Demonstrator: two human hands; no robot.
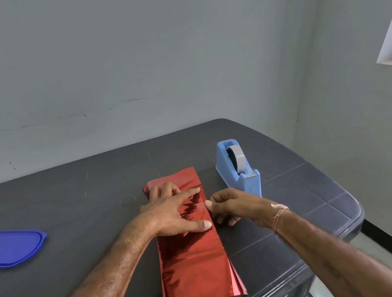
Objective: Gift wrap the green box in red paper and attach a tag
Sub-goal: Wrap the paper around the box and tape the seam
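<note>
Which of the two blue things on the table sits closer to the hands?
The light blue tape dispenser, just behind the right hand; the darker blue lid lies far off left.

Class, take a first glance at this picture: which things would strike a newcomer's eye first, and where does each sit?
The long wrap of shiny red paper lies in the middle of the dark table, the left hand pressing flat on it and the right hand pinching at its right edge. A light blue tape dispenser stands just beyond the right hand, and a deep blue lid lies at the far left.
</note>
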